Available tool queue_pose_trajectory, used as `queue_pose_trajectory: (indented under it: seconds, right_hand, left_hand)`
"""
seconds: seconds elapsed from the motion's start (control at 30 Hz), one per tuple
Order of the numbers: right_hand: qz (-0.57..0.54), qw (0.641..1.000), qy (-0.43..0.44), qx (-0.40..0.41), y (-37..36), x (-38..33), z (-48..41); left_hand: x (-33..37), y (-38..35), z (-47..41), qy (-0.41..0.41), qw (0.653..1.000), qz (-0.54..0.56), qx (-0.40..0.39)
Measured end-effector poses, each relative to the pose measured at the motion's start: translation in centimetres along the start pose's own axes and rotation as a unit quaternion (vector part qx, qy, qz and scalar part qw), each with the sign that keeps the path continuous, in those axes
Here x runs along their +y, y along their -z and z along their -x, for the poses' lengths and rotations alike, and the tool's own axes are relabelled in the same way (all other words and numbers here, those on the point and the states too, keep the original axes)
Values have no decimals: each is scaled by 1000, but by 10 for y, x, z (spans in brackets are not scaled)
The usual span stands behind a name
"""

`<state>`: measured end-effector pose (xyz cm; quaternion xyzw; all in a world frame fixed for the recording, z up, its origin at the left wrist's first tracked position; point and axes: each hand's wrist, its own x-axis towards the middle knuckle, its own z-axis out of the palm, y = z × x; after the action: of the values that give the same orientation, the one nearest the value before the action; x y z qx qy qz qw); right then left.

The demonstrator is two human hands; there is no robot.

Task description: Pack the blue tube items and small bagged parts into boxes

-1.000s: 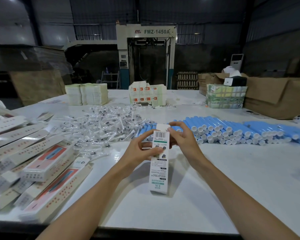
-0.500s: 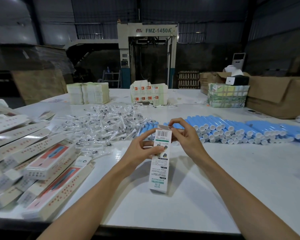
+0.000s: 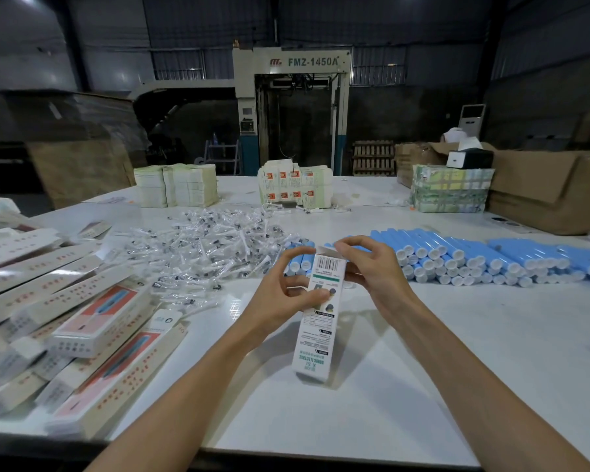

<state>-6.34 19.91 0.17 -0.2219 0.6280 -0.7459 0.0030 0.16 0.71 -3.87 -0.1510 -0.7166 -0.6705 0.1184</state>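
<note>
Box stands tilted on table. Left hand curled round upper part, thumb on face. Right hand pinches top flap. Just beyond fingertips: blue tubes; beyond left fingers, bagged parts.

The worktop is white, smooth and glossy, with glare on it. The box at centre is printed card with a faint sheen. The blue tubes at right look like smooth plastic with white caps. The small bagged parts sit in clear, shiny film. The cartons at far right are matt brown cardboard.
</note>
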Motion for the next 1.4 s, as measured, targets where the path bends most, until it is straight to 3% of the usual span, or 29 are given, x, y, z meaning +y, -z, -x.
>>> queue_pose_trajectory:
  seconds: [0.2,0.33,0.53,1.0,1.27,1.4]
  right_hand:
    - [0,998,-3,-58,4,-4,2]
    - [30,999,3,-21,0,-1,2]
    - [36,999,-3,-35,4,-5,3]
    - [83,989,-84,-94,22,-14,3]
    - [53,996,-42,-66,11,-8,7]
    - [44,995,-16,-93,7,-7,8]
  left_hand:
    - [-1,2,-1,1,1000,-7,11]
    - [-2,4,-1,0,1000,-21,6]
    - [-1,4,0,4,1000,-20,-4]
    - [-8,1,1,4,997,-56,-61]
    - [-3,5,-1,-22,993,-115,-32]
    - [-4,6,-2,-33,994,-105,-18]
